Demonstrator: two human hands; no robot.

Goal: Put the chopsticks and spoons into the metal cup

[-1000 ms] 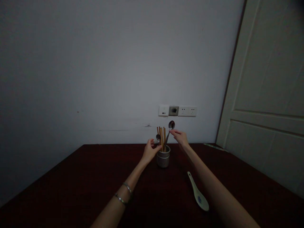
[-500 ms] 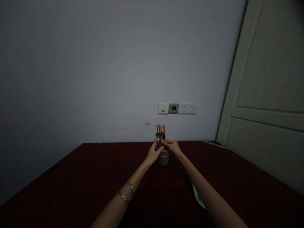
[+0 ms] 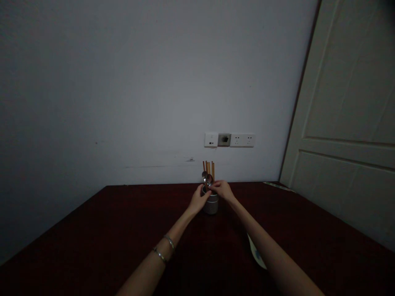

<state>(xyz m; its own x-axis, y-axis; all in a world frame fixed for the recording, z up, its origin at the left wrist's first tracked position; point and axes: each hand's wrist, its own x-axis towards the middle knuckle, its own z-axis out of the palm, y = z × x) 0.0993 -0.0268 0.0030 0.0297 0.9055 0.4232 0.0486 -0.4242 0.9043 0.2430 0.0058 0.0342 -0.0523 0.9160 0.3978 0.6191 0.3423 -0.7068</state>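
A grey cylindrical utensil holder point(image 3: 210, 206) stands on the dark red table, with several wooden chopsticks point(image 3: 208, 167) upright in it. My left hand point(image 3: 199, 200) grips the holder at its rim, thumb across the front and fingers round the left side. Two metal spoons rise bowl-up from the holder. One spoon point(image 3: 204, 174) leans at the left. The other spoon point(image 3: 209, 179) stands in front of the chopsticks, and my right hand point(image 3: 222, 189) pinches its handle just above the rim. The lower handles are hidden by the holder and my fingers.
Partly behind my right forearm lies a pale plate-like object point(image 3: 255, 254) with a blue mark. Wall sockets point(image 3: 242, 140) sit above the table's back edge. A panelled door point(image 3: 345, 123) stands at the right. A thin pale strip point(image 3: 279, 187) lies at the back right.
The spoon in my right hand has gone slightly lower into the holder, and my fingers have moved with it. My left hand stays at the rim. The view has shifted a little.
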